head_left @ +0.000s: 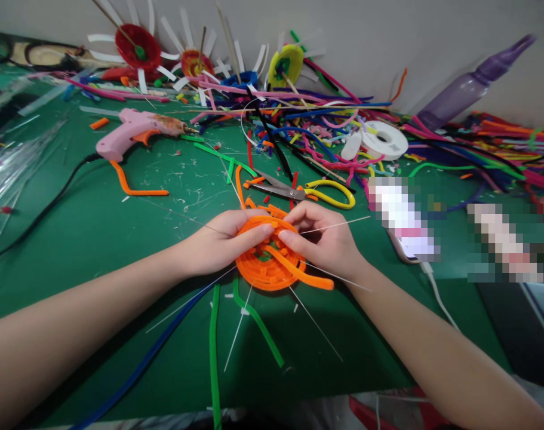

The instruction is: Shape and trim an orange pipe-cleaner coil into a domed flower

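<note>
An orange disc of coiled pipe cleaner (269, 279) is held over the green table, with thin wire spokes fanning out from it. My left hand (229, 236) grips its left and upper edge, thumb pressed on the top face. My right hand (319, 236) pinches at the upper right, thumb and fingertips close to the left thumb. A loose orange end (314, 280) hangs out toward the lower right. Just beyond the hands lie scissors with yellow handles (337, 194). Green pipe cleaners (214, 352) and a blue one (150, 352) lie on the near side.
A pink glue gun (131, 132) rests at the back left, its black cord trailing left. Behind are a white spool (383, 141), a pipe cleaner heap and coiled discs with white strips, one being red (128, 45). A purple bottle (460, 92) and a phone (403, 221) are right.
</note>
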The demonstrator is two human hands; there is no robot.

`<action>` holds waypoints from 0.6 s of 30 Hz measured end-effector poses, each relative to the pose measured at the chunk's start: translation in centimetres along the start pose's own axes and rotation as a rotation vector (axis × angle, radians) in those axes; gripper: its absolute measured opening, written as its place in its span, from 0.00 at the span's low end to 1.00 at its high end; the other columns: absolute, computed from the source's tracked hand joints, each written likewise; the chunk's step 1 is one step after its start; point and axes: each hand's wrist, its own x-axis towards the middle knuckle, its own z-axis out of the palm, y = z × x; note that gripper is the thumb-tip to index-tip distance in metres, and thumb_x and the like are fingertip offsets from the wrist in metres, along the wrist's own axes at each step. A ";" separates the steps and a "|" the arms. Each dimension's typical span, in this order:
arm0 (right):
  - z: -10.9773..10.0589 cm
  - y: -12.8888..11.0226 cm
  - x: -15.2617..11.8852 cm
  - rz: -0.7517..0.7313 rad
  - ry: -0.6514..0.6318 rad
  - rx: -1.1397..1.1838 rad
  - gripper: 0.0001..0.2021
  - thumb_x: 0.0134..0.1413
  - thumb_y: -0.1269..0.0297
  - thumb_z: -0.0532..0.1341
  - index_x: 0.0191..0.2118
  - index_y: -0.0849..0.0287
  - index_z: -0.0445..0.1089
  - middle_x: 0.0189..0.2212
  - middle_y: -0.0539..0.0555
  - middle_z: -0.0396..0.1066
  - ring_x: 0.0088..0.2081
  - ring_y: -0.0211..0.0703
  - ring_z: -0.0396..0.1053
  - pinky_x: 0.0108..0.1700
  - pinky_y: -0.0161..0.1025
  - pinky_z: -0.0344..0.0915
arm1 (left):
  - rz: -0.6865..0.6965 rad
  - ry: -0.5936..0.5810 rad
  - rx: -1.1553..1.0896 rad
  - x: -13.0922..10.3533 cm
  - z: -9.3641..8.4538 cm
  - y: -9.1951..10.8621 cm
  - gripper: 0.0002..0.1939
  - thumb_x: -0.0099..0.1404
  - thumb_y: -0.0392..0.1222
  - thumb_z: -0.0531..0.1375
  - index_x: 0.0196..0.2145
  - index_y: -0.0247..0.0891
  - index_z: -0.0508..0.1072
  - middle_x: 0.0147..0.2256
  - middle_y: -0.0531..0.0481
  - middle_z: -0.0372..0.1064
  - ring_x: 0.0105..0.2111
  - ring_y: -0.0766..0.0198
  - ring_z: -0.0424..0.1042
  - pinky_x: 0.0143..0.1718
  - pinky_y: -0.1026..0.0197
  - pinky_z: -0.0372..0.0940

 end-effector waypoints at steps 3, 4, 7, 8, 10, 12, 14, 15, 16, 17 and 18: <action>0.0 0.0 0.1 0.006 0.004 -0.025 0.10 0.48 0.63 0.68 0.30 0.59 0.66 0.23 0.45 0.66 0.23 0.28 0.63 0.23 0.28 0.59 | 0.017 -0.008 -0.004 0.1 0.0 0.0 0.18 0.69 0.51 0.54 0.40 0.33 0.74 0.36 0.47 0.73 0.36 0.65 0.69 0.39 0.66 0.66; 0.0 0.1 0.1 0.004 0.003 -0.033 0.10 0.48 0.63 0.68 0.31 0.59 0.66 0.23 0.45 0.67 0.23 0.28 0.63 0.23 0.28 0.59 | 0.026 -0.014 -0.001 0.1 0.0 0.0 0.17 0.69 0.50 0.54 0.41 0.34 0.75 0.38 0.47 0.73 0.37 0.65 0.70 0.40 0.66 0.66; -0.1 0.1 0.1 -0.011 -0.005 -0.048 0.10 0.48 0.65 0.68 0.31 0.59 0.66 0.23 0.45 0.67 0.24 0.29 0.64 0.24 0.28 0.59 | 0.053 -0.034 0.009 0.1 0.0 0.2 0.16 0.70 0.48 0.53 0.43 0.35 0.75 0.39 0.47 0.74 0.39 0.65 0.71 0.41 0.67 0.66; -0.1 0.1 0.1 -0.017 -0.010 -0.052 0.10 0.48 0.65 0.67 0.31 0.59 0.65 0.23 0.45 0.67 0.24 0.29 0.64 0.24 0.29 0.59 | 0.055 -0.037 0.011 0.1 0.0 0.2 0.16 0.70 0.48 0.53 0.44 0.36 0.75 0.39 0.48 0.74 0.39 0.64 0.71 0.41 0.68 0.66; -0.1 0.1 0.1 -0.022 -0.023 -0.062 0.09 0.50 0.64 0.66 0.31 0.59 0.64 0.22 0.45 0.66 0.23 0.29 0.64 0.23 0.29 0.58 | 0.050 -0.032 0.013 0.1 0.1 0.3 0.16 0.70 0.47 0.53 0.45 0.36 0.76 0.38 0.48 0.74 0.39 0.64 0.71 0.41 0.67 0.66; -0.1 0.1 0.1 -0.025 -0.036 -0.074 0.09 0.52 0.62 0.65 0.31 0.59 0.64 0.22 0.44 0.66 0.23 0.29 0.63 0.23 0.29 0.57 | 0.044 -0.027 0.014 0.1 0.1 0.3 0.16 0.69 0.47 0.54 0.44 0.35 0.76 0.38 0.47 0.74 0.39 0.64 0.71 0.41 0.67 0.66; -0.1 0.1 0.0 -0.028 -0.047 -0.083 0.10 0.53 0.62 0.65 0.31 0.59 0.63 0.22 0.44 0.65 0.23 0.29 0.63 0.23 0.30 0.57 | 0.037 -0.022 0.004 0.1 0.1 0.3 0.15 0.69 0.47 0.54 0.42 0.35 0.76 0.37 0.47 0.74 0.38 0.64 0.71 0.40 0.66 0.67; -0.1 0.1 0.0 -0.030 -0.049 -0.086 0.10 0.53 0.62 0.64 0.31 0.59 0.63 0.21 0.44 0.64 0.23 0.29 0.62 0.23 0.30 0.57 | 0.032 -0.019 -0.004 0.1 0.1 0.2 0.15 0.69 0.47 0.55 0.42 0.34 0.75 0.37 0.47 0.74 0.37 0.64 0.71 0.40 0.66 0.67; -0.1 0.1 0.0 -0.033 -0.053 -0.087 0.10 0.53 0.62 0.64 0.31 0.59 0.63 0.21 0.43 0.64 0.22 0.28 0.62 0.23 0.30 0.56 | 0.022 -0.015 -0.008 0.1 0.1 0.2 0.15 0.68 0.47 0.55 0.41 0.34 0.75 0.37 0.47 0.74 0.37 0.64 0.71 0.39 0.66 0.67; -0.2 0.1 0.0 -0.038 -0.058 -0.088 0.09 0.54 0.62 0.64 0.31 0.58 0.63 0.21 0.43 0.63 0.22 0.28 0.61 0.23 0.30 0.56 | 0.009 -0.013 -0.007 0.1 0.1 0.2 0.15 0.68 0.48 0.55 0.41 0.34 0.75 0.37 0.47 0.74 0.36 0.64 0.71 0.38 0.66 0.67; -0.2 0.1 0.0 -0.046 -0.063 -0.088 0.09 0.54 0.63 0.64 0.32 0.58 0.63 0.21 0.43 0.63 0.22 0.28 0.60 0.23 0.30 0.56 | -0.004 -0.012 -0.001 0.1 0.1 0.2 0.16 0.68 0.48 0.55 0.40 0.34 0.75 0.36 0.47 0.74 0.35 0.65 0.70 0.37 0.66 0.66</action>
